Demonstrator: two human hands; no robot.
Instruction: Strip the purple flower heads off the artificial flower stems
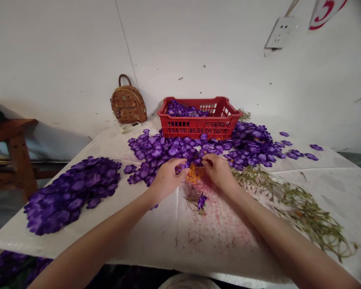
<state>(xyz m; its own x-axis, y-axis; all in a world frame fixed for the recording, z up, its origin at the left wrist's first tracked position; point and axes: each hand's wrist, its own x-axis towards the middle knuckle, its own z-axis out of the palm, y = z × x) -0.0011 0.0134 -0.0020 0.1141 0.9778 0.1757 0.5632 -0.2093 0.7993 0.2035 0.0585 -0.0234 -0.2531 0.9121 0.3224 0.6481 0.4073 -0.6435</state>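
Over the middle of the table, my left hand has its thumb and fingers curled around a purple flower petal. My right hand is closed in a pinch just to the right; whatever lies between its fingertips is too small to make out. A small heap of orange-yellow flower centres sits between the two hands. Nearer to me lies a single purple flower beside a few thin stems. Many loose purple petals spread out beyond my hands.
A red plastic basket with purple flowers stands at the back. Stacked purple petals cover the left side; green stems lie tangled at right. A brown backpack and a remote control are by the wall.
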